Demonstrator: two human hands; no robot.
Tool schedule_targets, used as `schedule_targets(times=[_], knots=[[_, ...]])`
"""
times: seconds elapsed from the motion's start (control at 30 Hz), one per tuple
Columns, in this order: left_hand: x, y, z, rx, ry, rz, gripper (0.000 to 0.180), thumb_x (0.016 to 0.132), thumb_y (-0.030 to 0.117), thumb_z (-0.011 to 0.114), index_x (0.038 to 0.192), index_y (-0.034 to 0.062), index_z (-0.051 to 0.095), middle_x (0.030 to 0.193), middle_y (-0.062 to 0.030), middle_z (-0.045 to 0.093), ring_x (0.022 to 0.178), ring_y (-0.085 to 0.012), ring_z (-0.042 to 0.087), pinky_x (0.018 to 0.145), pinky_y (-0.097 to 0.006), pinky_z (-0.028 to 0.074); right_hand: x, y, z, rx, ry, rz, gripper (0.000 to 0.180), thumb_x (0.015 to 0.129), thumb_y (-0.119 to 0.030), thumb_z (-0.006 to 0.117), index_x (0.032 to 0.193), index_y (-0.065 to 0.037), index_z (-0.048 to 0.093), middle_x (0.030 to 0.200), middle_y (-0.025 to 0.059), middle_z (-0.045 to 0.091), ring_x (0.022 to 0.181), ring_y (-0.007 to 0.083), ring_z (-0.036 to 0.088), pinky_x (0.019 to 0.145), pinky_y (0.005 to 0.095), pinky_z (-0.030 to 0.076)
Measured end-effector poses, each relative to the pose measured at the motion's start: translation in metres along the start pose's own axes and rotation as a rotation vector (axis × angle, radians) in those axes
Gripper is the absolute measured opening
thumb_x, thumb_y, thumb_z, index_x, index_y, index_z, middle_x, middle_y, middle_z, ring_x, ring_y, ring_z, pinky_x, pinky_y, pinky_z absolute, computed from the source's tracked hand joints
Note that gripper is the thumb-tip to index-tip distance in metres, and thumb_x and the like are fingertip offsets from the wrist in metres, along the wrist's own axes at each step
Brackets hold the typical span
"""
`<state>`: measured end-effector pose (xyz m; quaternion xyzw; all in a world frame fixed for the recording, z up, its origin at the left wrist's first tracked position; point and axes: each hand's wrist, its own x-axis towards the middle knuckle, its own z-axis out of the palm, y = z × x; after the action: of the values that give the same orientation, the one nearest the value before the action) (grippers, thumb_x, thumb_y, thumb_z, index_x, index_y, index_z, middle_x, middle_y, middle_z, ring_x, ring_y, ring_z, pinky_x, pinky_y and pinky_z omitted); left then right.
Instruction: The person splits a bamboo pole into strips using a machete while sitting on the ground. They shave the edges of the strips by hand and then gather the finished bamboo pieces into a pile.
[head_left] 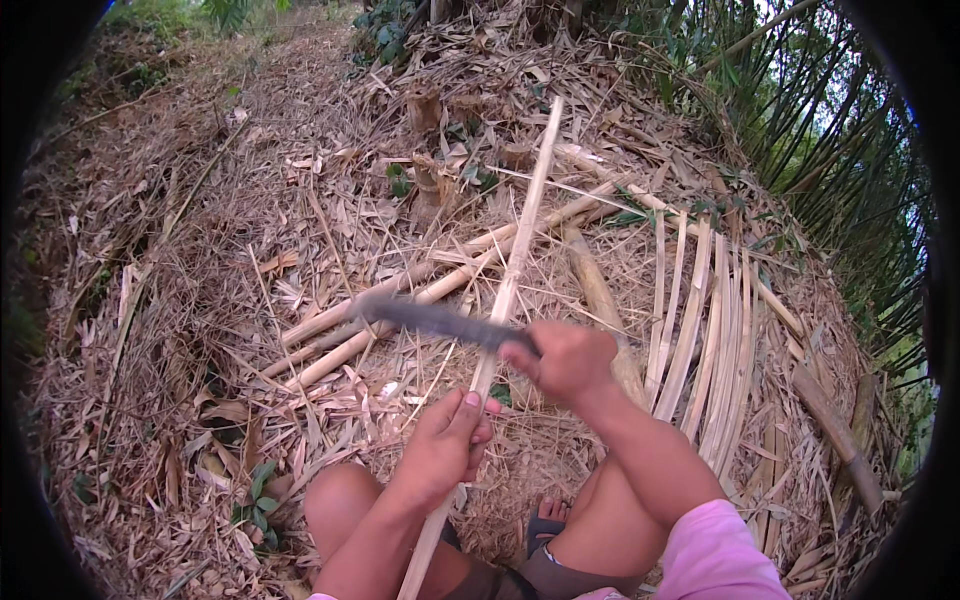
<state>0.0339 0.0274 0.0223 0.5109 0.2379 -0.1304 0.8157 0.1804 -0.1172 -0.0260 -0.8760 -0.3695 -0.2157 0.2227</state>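
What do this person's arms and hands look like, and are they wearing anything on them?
Both hands are bare: no gloves, rings or watch show on the left hand or the right hand. The forearms are bare too. A pink sleeve covers the right upper arm; only a sliver of pink shows at the left.

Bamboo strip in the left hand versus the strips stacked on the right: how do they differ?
The held bamboo strip is single, gripped by the left hand and raised off the ground; the stacked strips lie loose on the litter, side by side. The blade in the right hand crosses the held strip only. Both are pale, long and thin.
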Motion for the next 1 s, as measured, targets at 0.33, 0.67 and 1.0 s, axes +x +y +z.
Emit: schedule_targets(times=[0.33, 0.67, 1.0], knots=[[0.001, -0.019, 0.011, 0.265, 0.138, 0.182, 0.026, 0.105, 0.024, 0.04, 0.09, 0.0059, 0.052, 0.065, 0.0014, 0.047, 0.052, -0.0061, 0.042, 0.048, -0.023, 0.036, 0.008, 0.01, -0.01, -0.18, 0.046, -0.127, 0.067, 0.091, -0.069, 0.036, 0.059, -0.014, 0.055, 0.052, 0.0058, 0.055, 0.044, 0.0235, 0.056, 0.051, 0.0371, 0.045], [-0.012, -0.009, 0.013, 0.396, 0.093, 0.171, 0.024, 0.104, 0.023, 0.04, 0.092, 0.0059, 0.052, 0.064, 0.0013, 0.048, 0.053, -0.0052, 0.043, 0.046, -0.023, 0.035, 0.014, 0.071, 0.003, -0.149, 0.073, 0.056, 0.065, 0.093, -0.066, 0.039, 0.061, -0.013, 0.058, 0.053, 0.0064, 0.057, 0.046, 0.0227, 0.059, 0.043, 0.0378, 0.044], [-0.017, -0.014, 0.006, 0.347, 0.101, 0.201, 0.025, 0.105, 0.023, 0.041, 0.09, 0.0051, 0.051, 0.064, 0.0029, 0.045, 0.054, -0.0047, 0.039, 0.048, -0.021, 0.033, 0.013, 0.036, -0.003, -0.064, 0.187, -0.074, 0.064, 0.09, -0.067, 0.044, 0.057, -0.014, 0.055, 0.048, 0.0048, 0.052, 0.042, 0.0225, 0.056, 0.04, 0.0354, 0.041]])
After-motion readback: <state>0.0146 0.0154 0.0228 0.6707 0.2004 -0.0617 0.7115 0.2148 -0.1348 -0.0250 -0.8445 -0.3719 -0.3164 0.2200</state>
